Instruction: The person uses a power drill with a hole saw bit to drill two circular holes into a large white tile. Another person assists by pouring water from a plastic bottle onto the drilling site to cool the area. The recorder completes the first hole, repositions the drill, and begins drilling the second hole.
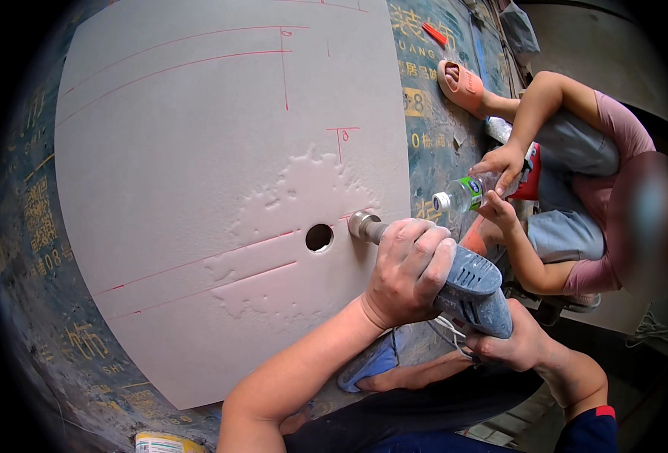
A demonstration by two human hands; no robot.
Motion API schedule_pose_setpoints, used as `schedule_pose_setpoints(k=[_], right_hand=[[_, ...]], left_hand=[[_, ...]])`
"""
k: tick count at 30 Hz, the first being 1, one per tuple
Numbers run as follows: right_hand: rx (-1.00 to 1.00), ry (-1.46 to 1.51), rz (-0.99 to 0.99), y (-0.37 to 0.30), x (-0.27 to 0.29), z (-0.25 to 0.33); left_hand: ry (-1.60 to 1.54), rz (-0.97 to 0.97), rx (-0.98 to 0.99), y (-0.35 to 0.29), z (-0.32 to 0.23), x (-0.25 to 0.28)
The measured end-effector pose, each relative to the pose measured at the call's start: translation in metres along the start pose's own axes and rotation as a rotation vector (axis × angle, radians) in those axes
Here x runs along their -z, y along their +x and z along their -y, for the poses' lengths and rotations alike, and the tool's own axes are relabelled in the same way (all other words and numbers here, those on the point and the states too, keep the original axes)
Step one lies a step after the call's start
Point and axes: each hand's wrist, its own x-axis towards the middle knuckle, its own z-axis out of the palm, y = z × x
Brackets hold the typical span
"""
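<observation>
Drill (473, 291) Was Held in Two Grips Beside a Hole (319, 238) in the Pale Slab (190, 136)

The person's left grip (413, 268) was clenched around the front of the grey-blue drill, just behind the bit, while the right grip (511, 340) was closed around its rear end. The drill reached in over the slab's right edge, and its cylindrical metal bit (364, 225) stood just right of the round hole, between it and that edge. Whether the bit's rim touched the surface could not be told.

A shallow spread of water (296, 189) lay around the hole. Thin red lines (251, 273) ran from the slab's left edge toward the hole, with more across its far part. The slab rested on a dark printed sheet (32, 302), which showed past its left and right edges.

Beyond the right edge, a co-worker (598, 189) in pink sleeves held a clear bottle (462, 195) in both hands, its white cap toward the slab. An orange-red object (434, 33) lay near the far right corner. A yellow-and-white tub (164, 444) stood near the slab's closest corner.
</observation>
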Motion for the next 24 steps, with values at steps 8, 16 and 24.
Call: schedule_pose_setpoints(k=[8, 16, 24], right_hand=[[0.052, 0.002, -0.016, 0.001, -0.004, -0.009], [0.065, -0.038, -0.02, 0.001, -0.006, -0.013], [0.099, -0.089, -0.023, 0.001, -0.007, -0.014]], left_hand=[[-0.007, -0.013, -0.012, -0.003, 0.0, -0.001], [-0.008, -0.024, -0.021, -0.006, -0.001, 0.0], [0.034, -0.007, -0.048, -0.01, 0.002, 0.002]])
